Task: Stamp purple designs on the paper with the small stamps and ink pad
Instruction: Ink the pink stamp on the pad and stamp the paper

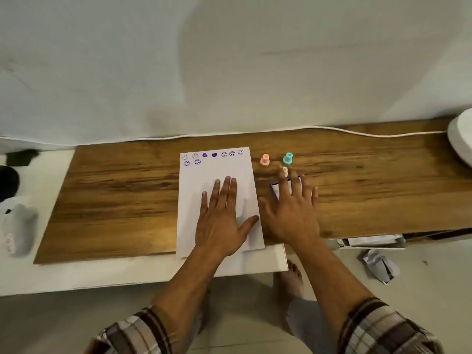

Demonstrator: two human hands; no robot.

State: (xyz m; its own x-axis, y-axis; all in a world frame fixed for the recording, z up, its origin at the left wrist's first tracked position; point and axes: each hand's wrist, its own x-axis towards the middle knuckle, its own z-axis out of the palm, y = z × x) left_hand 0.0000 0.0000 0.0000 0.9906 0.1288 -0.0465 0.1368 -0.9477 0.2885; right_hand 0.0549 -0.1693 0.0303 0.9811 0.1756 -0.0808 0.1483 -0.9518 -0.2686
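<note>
Nearest are two plaid sleeves [383,328], pushed back from bare forearms, with bare feet on the tiled floor [242,315] below. A crumpled paper [380,265] lies on the floor at right.

The left hand [222,218] lies flat on the paper [217,175], palm down, fingers spread and thumb out to the right, holding nothing and pressing the sheet to the board [115,195]. The sheet's near edge hangs just past the board's near edge, over a white surface [76,274] underneath.

The right hand [293,208] is just right of the sheet, palm down, fingers splayed wide, gripping nothing. It covers most of the ink pad [274,190], of which only a purple-edged corner shows by the index finger (whether the palm touches it, I cannot tell). A yellow stamp [285,170] stands at the fingertips; contact is unclear.

Farther off, a pink stamp [265,160] and a teal stamp [288,158] stand upright on the board, apart from each other and from the sheet.

Along the sheet's far edge run purple prints [212,155]: round smiley faces and two solid hearts in one row, two more faces beneath at left. No writing or brand can be read anywhere.

A white cable [357,132] trails along the board's far edge before a pale cloth [229,60] backdrop.
</note>
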